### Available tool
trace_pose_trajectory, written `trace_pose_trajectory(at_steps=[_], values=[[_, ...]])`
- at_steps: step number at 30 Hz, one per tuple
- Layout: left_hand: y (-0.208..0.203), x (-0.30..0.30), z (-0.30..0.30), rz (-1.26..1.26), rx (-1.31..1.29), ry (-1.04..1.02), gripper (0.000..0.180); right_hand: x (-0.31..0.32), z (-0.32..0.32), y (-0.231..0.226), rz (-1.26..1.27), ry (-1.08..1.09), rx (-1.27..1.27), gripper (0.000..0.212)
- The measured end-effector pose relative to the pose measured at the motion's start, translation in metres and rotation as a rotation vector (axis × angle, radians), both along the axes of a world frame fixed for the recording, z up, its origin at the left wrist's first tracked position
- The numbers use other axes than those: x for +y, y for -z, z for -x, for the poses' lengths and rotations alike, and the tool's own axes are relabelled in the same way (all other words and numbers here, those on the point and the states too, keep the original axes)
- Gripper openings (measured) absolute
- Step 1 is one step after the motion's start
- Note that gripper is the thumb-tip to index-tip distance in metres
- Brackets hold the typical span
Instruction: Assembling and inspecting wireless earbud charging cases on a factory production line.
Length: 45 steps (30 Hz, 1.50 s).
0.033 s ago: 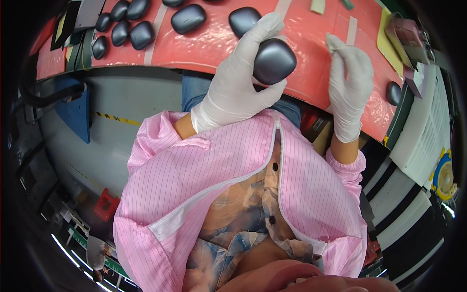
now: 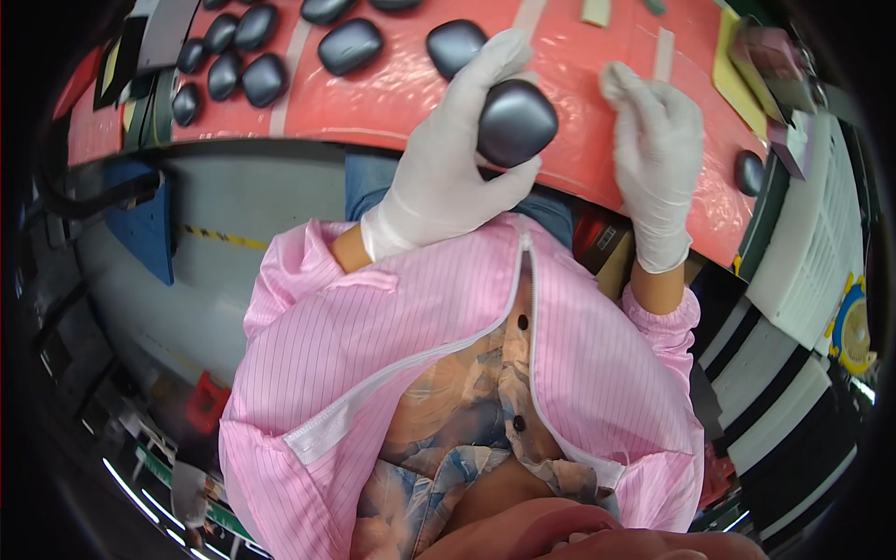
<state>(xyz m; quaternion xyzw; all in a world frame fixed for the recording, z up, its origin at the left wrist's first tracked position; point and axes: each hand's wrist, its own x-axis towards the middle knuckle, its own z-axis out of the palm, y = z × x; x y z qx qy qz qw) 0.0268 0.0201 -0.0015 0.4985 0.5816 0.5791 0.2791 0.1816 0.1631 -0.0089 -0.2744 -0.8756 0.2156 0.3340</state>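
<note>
Head view, only cam. Left hand, white glove, is closed round a dark grey rounded case: fingers curl over its top-left, thumb under its lower edge, palm behind. The case is held up just above the near edge of the red mat, about centre of pic. It's a pebble-like shape, nearly as wide as long; long axis hard to call, maybe tilted a bit up-left to down-right. Glossy broad face is twd the cam. Can't tell front from back, no seam or hinge legible.

Right hand, also gloved, sits on the mat to the right of the case, apart from it. Fingers bent down, tips pressed near a pale strip. Whether it's pinching anything: can't tell, fingertips hide it.

More dark cases on the mat: one just behind the left hand's fingers, partly covered; one further left; a cluster at far left; a small one at the mat's right edge. The top row is cut off by the frame.

Pink striped smock fills the lower half and hides both forearms except bare bits of wrist. White trays at right are bent by the lens, contents unclear. Corners are black, left-side floor stuff is too blurred to name.
</note>
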Motion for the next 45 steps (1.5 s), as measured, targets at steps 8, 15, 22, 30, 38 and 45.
trace_pose_trajectory(at_steps=[8,15,22,30,38,45], values=[[-0.002,0.013,0.002,0.277,-0.223,0.38,0.077,-0.014,-0.015,-0.017,0.125,-0.268,0.033,0.048],[-0.017,0.028,0.03,0.327,0.711,-0.299,0.043,0.073,-0.097,0.01,-0.319,0.496,-0.217,0.035],[-0.012,0.026,0.035,0.623,0.404,-0.233,0.04,0.074,-0.109,0.017,-0.25,0.502,-0.322,0.047],[-0.006,0.014,0.041,0.428,-0.131,-0.006,0.041,0.063,-0.074,-0.011,-0.249,0.401,-0.035,0.045],[-0.01,0.019,-0.005,0.239,-0.547,0.128,0.054,-0.014,0.008,-0.031,0.294,-0.284,0.176,0.03],[-0.009,0.005,0.007,0.216,-0.688,0.004,0.046,-0.03,0.027,-0.028,0.417,-0.302,0.188,0.026]])
